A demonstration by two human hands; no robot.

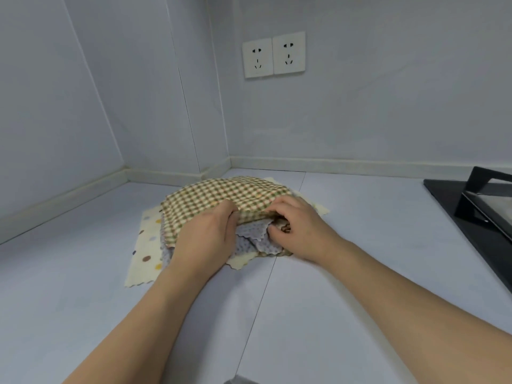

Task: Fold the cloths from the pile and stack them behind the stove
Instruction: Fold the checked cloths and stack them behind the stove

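Observation:
A pile of cloths lies on the pale countertop (83, 286) near the wall corner. On top is a green-and-cream checked cloth (221, 196). Under it lie a grey dotted cloth (253, 239) and a cream cloth with coloured polka dots (145, 245), which sticks out to the left. My left hand (206, 235) grips the near edge of the checked cloth, fingers curled into the fabric. My right hand (297, 227) pinches the same edge a little to the right. The black stove (454, 209) sits at the right edge of the view.
Two white wall sockets (274, 55) sit on the back wall above the pile. A raised backsplash strip (346, 164) runs along the walls. A dark pan support (484, 189) stands on the stove. A seam crosses the countertop under the pile.

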